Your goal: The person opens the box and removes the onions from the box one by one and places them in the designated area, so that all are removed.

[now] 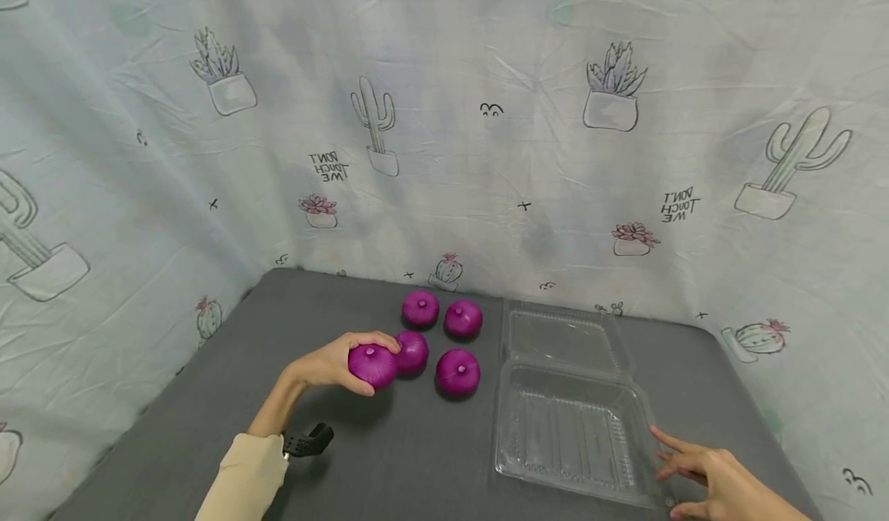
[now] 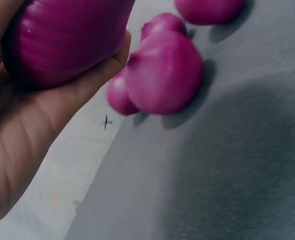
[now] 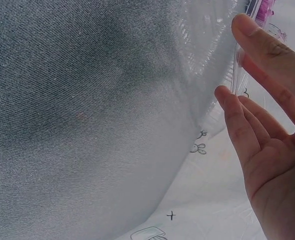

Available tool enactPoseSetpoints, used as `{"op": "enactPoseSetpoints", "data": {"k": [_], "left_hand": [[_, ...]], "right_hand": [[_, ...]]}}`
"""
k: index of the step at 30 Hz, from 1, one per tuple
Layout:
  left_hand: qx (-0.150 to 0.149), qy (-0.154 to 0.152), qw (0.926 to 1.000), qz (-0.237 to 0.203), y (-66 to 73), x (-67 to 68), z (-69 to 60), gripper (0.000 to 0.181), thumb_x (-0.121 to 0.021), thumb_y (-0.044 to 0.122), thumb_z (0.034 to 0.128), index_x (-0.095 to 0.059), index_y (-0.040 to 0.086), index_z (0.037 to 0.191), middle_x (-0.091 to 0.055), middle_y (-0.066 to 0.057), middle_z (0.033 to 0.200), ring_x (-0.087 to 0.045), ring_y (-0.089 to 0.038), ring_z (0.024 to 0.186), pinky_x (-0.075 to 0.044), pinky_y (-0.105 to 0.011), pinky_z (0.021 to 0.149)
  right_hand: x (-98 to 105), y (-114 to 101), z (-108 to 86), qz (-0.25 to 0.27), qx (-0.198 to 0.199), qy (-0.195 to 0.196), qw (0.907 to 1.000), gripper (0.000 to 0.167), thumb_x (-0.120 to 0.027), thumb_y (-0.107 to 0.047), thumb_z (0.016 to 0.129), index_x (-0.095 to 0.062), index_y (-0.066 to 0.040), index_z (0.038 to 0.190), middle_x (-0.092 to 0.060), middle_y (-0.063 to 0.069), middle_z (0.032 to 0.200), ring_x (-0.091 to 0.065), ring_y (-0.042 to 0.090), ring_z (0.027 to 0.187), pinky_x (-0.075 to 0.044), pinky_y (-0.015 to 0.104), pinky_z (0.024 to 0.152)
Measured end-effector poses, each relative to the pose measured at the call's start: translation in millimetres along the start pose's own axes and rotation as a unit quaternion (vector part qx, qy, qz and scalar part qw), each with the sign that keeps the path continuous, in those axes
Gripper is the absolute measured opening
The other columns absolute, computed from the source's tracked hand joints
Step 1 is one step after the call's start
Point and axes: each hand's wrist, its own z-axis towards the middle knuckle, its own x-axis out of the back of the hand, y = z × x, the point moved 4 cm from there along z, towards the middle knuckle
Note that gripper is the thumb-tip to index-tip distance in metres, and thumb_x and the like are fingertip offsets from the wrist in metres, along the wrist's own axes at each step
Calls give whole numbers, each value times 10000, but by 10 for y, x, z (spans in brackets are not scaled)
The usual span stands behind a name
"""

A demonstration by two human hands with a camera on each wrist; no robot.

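Observation:
My left hand (image 1: 340, 363) grips a purple onion (image 1: 373, 367), fingers over its far side and thumb at its near side. The held onion (image 2: 70, 40) fills the upper left of the left wrist view, above the table. Right behind it is another onion (image 1: 411, 353), partly hidden in the head view. My right hand (image 1: 715, 478) is at the right side of an open clear plastic clamshell box (image 1: 576, 482), fingers mostly extended. In the right wrist view, its fingertips (image 3: 221, 95) touch the box's rim.
Three more purple onions stand on the grey table: one at the back (image 1: 420, 309), one beside it (image 1: 463, 319), one nearer (image 1: 458, 373). The box's lid (image 1: 562, 340) lies folded back toward the wall. A cactus-print cloth (image 1: 444, 158) hangs around the table.

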Motion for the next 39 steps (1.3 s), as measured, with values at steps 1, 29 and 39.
{"op": "enactPoseSetpoints", "data": {"k": [1,29,39], "left_hand": [[47,27,10000,-18,-22,34,2,570,-766,-3,746,-531,-22,1265,-467,-233,1324,-442,-292,1213,-535,-432,842],[837,1888,9784,69,-431,763,320,625,-803,53,753,-515,35,1307,-485,-162,1304,-535,-306,1066,-527,-368,820],[1104,2682,9561,415,-700,871,373,653,-822,97,751,-519,103,1328,-471,-180,1324,-535,-323,1081,-519,-354,831]], "right_hand": [[-1,3,-3,31,-12,-2,10000,325,-810,-101,723,-682,-16,1009,-185,-233,1494,-465,-18,1143,-458,71,785],[5,35,8,214,-71,-79,9997,308,-785,-25,747,-672,-11,1033,-157,-237,1490,-465,2,1152,-478,109,791],[-12,2,6,-22,-64,113,9999,287,-795,-26,739,-693,-40,1007,-189,-222,1483,-523,46,1112,-484,97,771]]}}
